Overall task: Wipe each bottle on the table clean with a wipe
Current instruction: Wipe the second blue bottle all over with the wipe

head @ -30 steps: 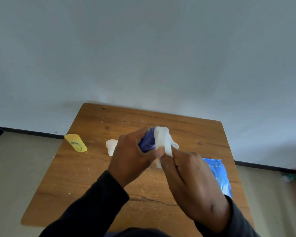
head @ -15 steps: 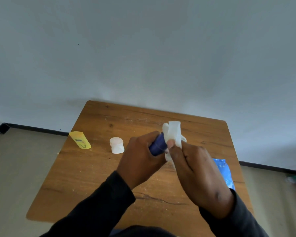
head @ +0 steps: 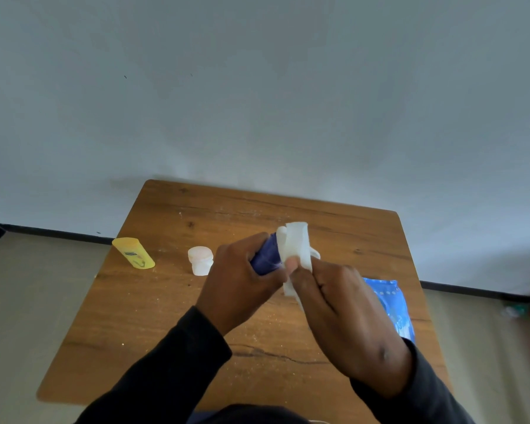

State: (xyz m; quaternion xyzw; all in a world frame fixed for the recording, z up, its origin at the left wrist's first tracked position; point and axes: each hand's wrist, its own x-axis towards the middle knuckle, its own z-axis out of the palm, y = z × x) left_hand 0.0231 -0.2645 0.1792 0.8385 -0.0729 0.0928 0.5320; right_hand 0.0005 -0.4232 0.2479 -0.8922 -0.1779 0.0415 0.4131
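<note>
Bottles-wise, the blue bottle (head: 265, 258) is up off the table (head: 153, 316), gripped in the left hand (head: 239, 280) while the right hand (head: 343, 313) pinches the wipe (head: 296, 246) round it, yellow bottle (head: 133, 253) and white bottle (head: 200, 261) look untouched, probably next.

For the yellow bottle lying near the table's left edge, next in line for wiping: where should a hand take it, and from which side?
Probably around the middle of the yellow bottle, coming from above with fingers across its width. It lies on its side, angled across the table near the left edge, long flanks exposed and nothing touching it; the white bottle stands clear to its right.
</note>
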